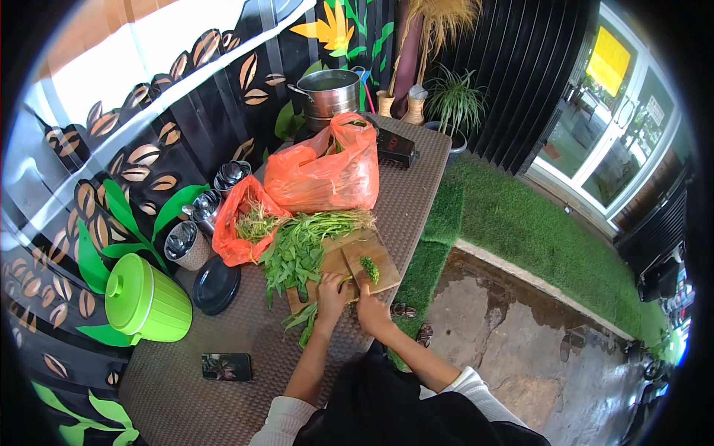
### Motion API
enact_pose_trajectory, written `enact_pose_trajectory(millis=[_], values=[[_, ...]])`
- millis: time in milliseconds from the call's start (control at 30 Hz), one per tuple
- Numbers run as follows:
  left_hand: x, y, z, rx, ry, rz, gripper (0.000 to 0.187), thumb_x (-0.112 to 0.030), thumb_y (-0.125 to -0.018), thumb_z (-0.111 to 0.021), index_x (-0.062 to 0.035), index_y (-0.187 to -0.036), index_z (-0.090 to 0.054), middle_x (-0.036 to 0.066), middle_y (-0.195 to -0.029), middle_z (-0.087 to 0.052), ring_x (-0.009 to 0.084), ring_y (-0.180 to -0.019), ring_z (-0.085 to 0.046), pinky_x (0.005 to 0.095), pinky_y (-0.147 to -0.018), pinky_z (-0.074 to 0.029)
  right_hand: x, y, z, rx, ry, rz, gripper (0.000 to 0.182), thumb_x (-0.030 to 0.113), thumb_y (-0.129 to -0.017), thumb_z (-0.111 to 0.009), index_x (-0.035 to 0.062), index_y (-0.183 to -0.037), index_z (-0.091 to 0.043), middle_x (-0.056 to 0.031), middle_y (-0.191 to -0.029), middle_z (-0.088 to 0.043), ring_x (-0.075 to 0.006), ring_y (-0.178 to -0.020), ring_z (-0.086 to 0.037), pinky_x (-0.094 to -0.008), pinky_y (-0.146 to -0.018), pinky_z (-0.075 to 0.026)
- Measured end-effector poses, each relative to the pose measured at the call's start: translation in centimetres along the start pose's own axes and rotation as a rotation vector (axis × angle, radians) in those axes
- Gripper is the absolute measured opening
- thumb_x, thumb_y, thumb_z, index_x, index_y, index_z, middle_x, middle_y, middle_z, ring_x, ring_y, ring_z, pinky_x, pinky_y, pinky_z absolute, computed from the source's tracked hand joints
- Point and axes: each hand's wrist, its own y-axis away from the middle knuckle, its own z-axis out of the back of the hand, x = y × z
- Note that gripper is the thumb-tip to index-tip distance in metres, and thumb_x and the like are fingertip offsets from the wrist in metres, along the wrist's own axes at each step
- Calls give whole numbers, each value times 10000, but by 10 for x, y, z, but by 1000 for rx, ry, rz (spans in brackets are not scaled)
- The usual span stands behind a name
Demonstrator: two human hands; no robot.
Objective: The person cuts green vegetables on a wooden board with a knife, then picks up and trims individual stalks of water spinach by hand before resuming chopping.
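My left hand [332,295] is closed around green stems over the wooden cutting board [338,264]. Close by on its right, my right hand [371,310] is closed at the board's near edge; what it grips is too small to make out. A little heap of chopped green pieces [370,270] lies on the board just beyond my right hand. Leafy green stalks [297,256] spread over the board's far left side, and some leaves [303,321] hang below my left hand.
A large orange bag [323,178] and a small one [229,230] stand beyond the board. Further off is a steel pot [331,93]. On the left are a green jug [149,301], cutlery holders [187,247], a dark lid [216,285] and a phone [227,367].
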Motion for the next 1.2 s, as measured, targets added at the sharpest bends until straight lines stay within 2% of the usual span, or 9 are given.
enact_pose_trajectory(millis=[100, 167, 267, 367, 500, 600, 667, 933, 1200], values=[[-7, -1, 0, -53, 24, 37, 202, -8, -751, -652, 24, -949, -626, 162, -867, -612, 340, -858, -575, 396, -749, -459, -7, -15, -1, 14, -9, 1, 274, 186, -900, -435, 14, -1093, -342, -299, -846, -619, -446, -785, -631, -523, -660, -508], [-15, -3, 6, -14, 102, 192, 254, 6, -761, -641, 6, -1008, -579, 159, -884, -606, 331, -843, -588, 396, -742, -461, -11, -14, 4, 8, -17, 28, 284, 184, -896, -441, 13, -1100, -342, -298, -860, -620, -442, -794, -634, -519, -667, -511], [-9, -2, 2, -43, 85, 126, 263, 9, -764, -641, -2, -1012, -552, 155, -898, -600, 319, -838, -600, 387, -720, -464, -6, -2, 13, 18, 10, 81, 288, 180, -887, -459, 11, -1092, -348, -291, -868, -623, -437, -811, -636, -515, -672, -515], [2, 0, -3, -54, 121, 98, 244, 7, -762, -647, 3, -986, -552, 158, -910, -600, 313, -853, -607, 384, -703, -469, 9, 8, 5, 41, 60, -37, 298, 134, -864, -469, 24, -1117, -356, -276, -897, -635, -411, -856, -644, -492, -733, -517], [-5, 0, 2, -20, 102, 157, 241, 11, -758, -649, 4, -976, -546, 159, -910, -599, 308, -855, -611, 381, -699, -472, 1, -7, 7, 63, 25, -34, 280, 134, -869, -454, 31, -1110, -357, -271, -886, -644, -397, -835, -654, -482, -724, -526], [-3, -2, 1, -43, 137, 155, 218, 1, -769, -629, -12, -972, -550, 160, -897, -590, 347, -838, -603, 412, -680, -477, 2, 1, 4, 12, -8, 13, 321, 149, -874, -469, 10, -1131, -337, -273, -810, -635, -429, -782, -645, -523, -700, -515], [-4, -1, 1, -64, 154, 134, 214, -2, -766, -635, -12, -962, -552, 158, -882, -593, 344, -826, -607, 408, -673, -481, 9, 7, -6, 6, 69, -32, 259, 125, -870, -453, 22, -1089, -359, -267, -841, -645, -403, -779, -659, -469, -679, -539], [-2, 0, 2, -34, 122, 158, 213, 1, -763, -637, -13, -960, -558, 165, -891, -593, 337, -838, -610, 403, -685, -488, 14, 5, 0, -23, 74, -2, 233, 109, -868, -454, 18, -1066, -372, -265, -832, -648, -379, -804, -664, -455, -672, -544], [-2, 2, 2, -3, 109, 103, 243, 38, -755, -635, -1, -982, -557, 134, -885, -618, 299, -846, -622, 367, -729, -478, -10, -10, 14, -42, 35, 7, 282, 211, -913, -442, 0, -1075, -351, -268, -824, -632, -430, -800, -636, -521, -684, -509]])
